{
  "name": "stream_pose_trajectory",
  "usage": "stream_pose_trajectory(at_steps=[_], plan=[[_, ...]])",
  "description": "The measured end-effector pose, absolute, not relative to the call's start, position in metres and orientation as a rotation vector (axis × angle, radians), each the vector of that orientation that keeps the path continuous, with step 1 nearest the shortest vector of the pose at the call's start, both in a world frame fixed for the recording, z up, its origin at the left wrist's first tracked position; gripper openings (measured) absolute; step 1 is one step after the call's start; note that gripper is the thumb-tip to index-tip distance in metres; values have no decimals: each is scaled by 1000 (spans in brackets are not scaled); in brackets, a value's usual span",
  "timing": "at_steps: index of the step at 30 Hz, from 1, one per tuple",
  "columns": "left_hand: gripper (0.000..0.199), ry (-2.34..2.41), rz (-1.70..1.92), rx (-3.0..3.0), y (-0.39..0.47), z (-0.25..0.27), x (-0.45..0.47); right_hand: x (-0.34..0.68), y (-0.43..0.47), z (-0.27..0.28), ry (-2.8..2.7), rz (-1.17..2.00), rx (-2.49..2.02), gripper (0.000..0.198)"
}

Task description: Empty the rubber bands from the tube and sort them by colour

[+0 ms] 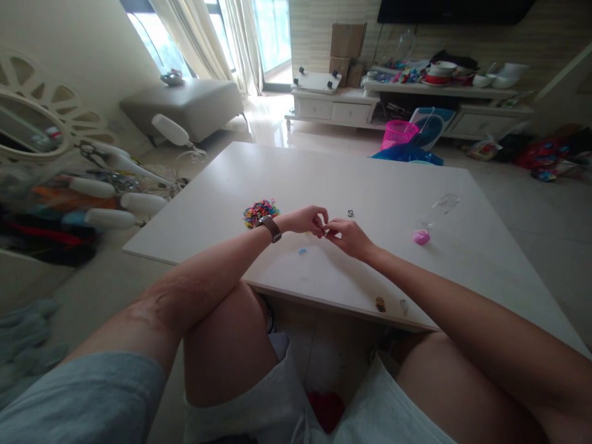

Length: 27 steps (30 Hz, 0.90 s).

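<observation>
Over the middle of the white table [277,169], my left hand [308,220] and my right hand [349,237] meet at the fingertips. Both are closed in a pinch. A tiny light-coloured thing shows between them, too small to name. Behind my left wrist lies a pile of multicoloured small bands [259,211]. A small blue piece [302,251] rests nearer to me, below my left hand. Just beyond my right hand is a small black piece [350,213].
To the right are a pink round object [421,237] and a clear plastic piece [448,202]. A small yellow-brown figure [380,304] and a whitish piece [404,306] lie by the near edge. White chairs [148,203] stand left; a pink basket [398,132] is beyond the table.
</observation>
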<state>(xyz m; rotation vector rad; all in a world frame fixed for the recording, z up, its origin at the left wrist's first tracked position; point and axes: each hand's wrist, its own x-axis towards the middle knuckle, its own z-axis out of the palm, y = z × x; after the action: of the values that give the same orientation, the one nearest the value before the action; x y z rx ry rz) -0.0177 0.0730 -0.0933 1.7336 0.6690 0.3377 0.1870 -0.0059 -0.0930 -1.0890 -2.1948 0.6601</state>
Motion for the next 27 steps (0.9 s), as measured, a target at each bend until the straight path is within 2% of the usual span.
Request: stream_pose_trajectory(at_steps=[8,14,16,20,27], plan=[[37,789,391,1767,77,-90,-22,195,13,-88,-2142,500,-1290,17],[26,1118,476,1939,87,-69,-57,227,51,-101,-1639,485,-1802,3],[24,1185,476,1915,89,-65,-69,233,58,-109,-1474,539,-1887,5],[22,1221,520,1889,89,-63,-86,237,66,-122,-1235,601,-1927,11],[22,1403,512,1970,94,-63,-118,254,68,-123,-1294,647,-1915,9]])
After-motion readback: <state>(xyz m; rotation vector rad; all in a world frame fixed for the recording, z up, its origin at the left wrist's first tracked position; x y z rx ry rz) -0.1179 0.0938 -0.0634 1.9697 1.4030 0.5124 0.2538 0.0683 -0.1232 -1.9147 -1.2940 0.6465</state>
